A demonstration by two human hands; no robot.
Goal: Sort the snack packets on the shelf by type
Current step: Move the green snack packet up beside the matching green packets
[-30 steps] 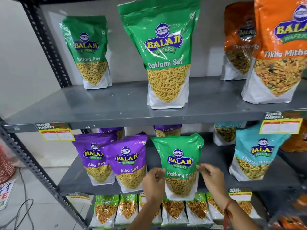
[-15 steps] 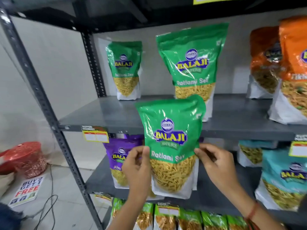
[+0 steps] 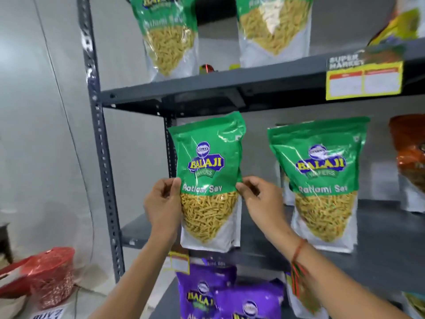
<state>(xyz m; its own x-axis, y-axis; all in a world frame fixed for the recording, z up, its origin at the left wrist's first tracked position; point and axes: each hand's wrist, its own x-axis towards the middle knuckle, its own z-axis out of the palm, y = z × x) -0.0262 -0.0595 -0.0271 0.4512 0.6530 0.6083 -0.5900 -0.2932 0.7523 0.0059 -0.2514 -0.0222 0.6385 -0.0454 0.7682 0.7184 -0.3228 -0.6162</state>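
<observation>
I hold a green Ratlami Sev packet (image 3: 208,180) upright by its two side edges, my left hand (image 3: 162,203) on its left edge and my right hand (image 3: 259,199) on its right. Its bottom hangs at the front edge of the grey middle shelf (image 3: 379,254), near the shelf's left end. Another green Ratlami Sev packet (image 3: 322,180) stands on that shelf to the right. Two more green packets (image 3: 170,35) stand on the shelf above (image 3: 253,79). Purple Aloo Sev packets (image 3: 207,293) stand on the shelf below.
An orange packet (image 3: 411,157) stands at the middle shelf's right edge. The rack's grey upright post (image 3: 99,157) runs just left of my left hand. A yellow price tag (image 3: 363,79) hangs on the upper shelf edge. A red basket (image 3: 46,275) sits on the floor at left.
Both hands lifted the green Ratlami Sev packet from the lower shelf, among the purple packets, up to the left end of the middle shelf. The view tilted upward and left.
</observation>
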